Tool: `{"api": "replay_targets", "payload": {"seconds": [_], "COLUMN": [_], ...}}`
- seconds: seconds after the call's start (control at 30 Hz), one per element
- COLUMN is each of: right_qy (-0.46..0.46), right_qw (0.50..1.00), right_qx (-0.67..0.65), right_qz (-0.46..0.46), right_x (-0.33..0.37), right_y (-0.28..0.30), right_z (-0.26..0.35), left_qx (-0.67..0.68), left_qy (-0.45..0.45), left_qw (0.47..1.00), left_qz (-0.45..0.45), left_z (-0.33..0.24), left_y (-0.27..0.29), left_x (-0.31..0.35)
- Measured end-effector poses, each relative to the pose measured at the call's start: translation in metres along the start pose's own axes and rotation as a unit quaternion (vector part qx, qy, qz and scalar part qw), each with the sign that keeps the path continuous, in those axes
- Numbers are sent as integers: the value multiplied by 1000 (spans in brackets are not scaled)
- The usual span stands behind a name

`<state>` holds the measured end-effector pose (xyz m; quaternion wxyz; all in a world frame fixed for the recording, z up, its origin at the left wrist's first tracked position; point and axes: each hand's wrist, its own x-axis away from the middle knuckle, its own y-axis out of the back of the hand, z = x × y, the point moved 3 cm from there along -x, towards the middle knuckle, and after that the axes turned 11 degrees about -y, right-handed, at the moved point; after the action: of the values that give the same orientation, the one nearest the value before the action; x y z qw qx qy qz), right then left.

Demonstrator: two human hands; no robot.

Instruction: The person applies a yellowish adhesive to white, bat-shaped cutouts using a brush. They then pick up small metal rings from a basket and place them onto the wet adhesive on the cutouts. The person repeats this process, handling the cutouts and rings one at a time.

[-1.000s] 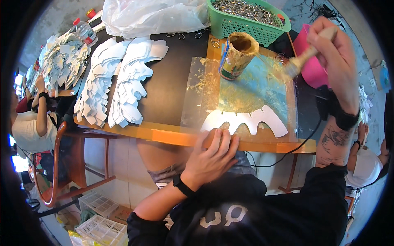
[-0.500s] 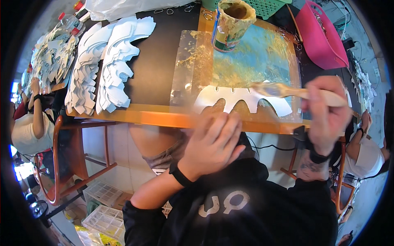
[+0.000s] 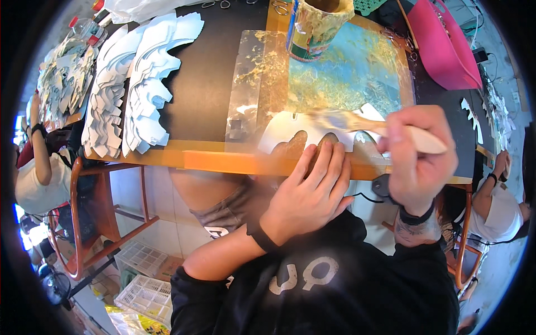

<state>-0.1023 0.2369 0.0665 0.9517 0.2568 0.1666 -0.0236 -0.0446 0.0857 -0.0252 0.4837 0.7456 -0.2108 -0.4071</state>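
Note:
In my right hand (image 3: 417, 153) is a paint brush (image 3: 365, 124) with a pale wooden handle. Its bristles, blurred by motion, are over the upper edge of a white scalloped cut-out piece (image 3: 282, 128). My left hand (image 3: 310, 195) has its fingers stretched out; the fingertips lie at the lower, notched edge of the piece. The cut-out rests at the near side of a glue-smeared, clear-covered blue sheet (image 3: 346, 75). Behind it stands a can (image 3: 309, 36), crusted with yellowish glue around the rim. My right hand and the brush hide part of the piece's right end.
Two overlapping rows of white cut-outs (image 3: 146, 78) lie on the dark tabletop (image 3: 209, 72) to the left. A pink basket (image 3: 449, 53) is at the far right, with a green basket (image 3: 365, 5) at the back. An orange chair (image 3: 109, 218) stands left; co-workers are at both sides.
The brush has swept left along the cut-out. My left hand has moved right and forward, its fingers now further up at the notched edge. The whole view has shifted slightly.

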Motion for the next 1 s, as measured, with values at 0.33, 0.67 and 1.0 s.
{"api": "replay_targets", "payload": {"seconds": [0.33,0.67,1.0], "right_qy": [-16,13,-24], "right_qw": [995,986,992], "right_qx": [91,155,125], "right_qz": [-27,-54,-19], "right_x": [2,-1,-6], "right_y": [14,34,24], "right_z": [-4,-10,-17], "left_qx": [-12,-40,-63], "left_qy": [-2,-15,-13], "left_qw": [1000,999,998], "left_qz": [14,20,20], "left_z": [-1,0,-3], "left_y": [-6,-7,-8], "left_x": [2,3,1]}}
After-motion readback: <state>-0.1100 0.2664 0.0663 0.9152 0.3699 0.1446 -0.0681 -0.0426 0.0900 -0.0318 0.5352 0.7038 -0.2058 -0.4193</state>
